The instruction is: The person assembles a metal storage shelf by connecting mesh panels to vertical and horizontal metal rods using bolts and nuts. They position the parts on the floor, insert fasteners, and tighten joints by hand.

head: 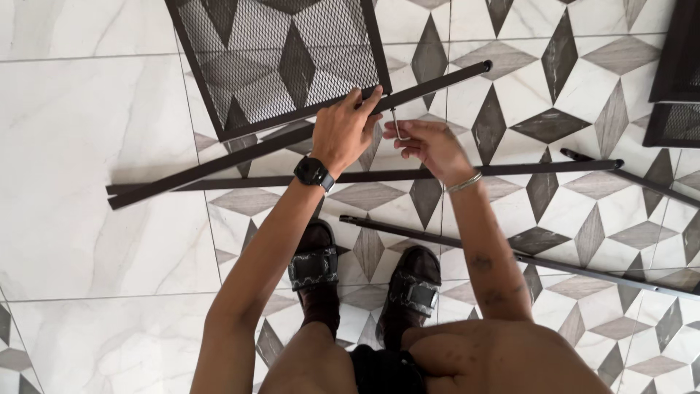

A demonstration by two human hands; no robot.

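The left hand (343, 130) presses down on the near edge of a dark metal mesh panel (281, 58), fingers (364, 98) spread and curled over the frame where a dark square metal bar (219, 162) runs under it. The right hand (430, 144), just right of the left and almost touching it, has its fingers pinched together on a small silver hex key (395, 122), which stands upright with its tip at the frame edge. A black smartwatch (313, 173) sits on the left wrist, a thin silver bangle (464, 182) on the right.

No packages, labels or signs show.

Counted: one mesh panel under the hands, and parts of two more mesh pieces (678, 95) stacked at the far right edge. Four long dark bars lie on the floor: the square bar angled from left up to the far right, a second bar (525, 169) lying nearly level behind the wrists, a thin rod (510, 252) slanting toward the near right, and a short piece (642, 179) at the right. Two dark sandals (412, 288) sit between the bars, below the arms.

The floor (87, 131) is glossy tile: plain white marble-look on the left, a grey, black and white diamond pattern on the right.
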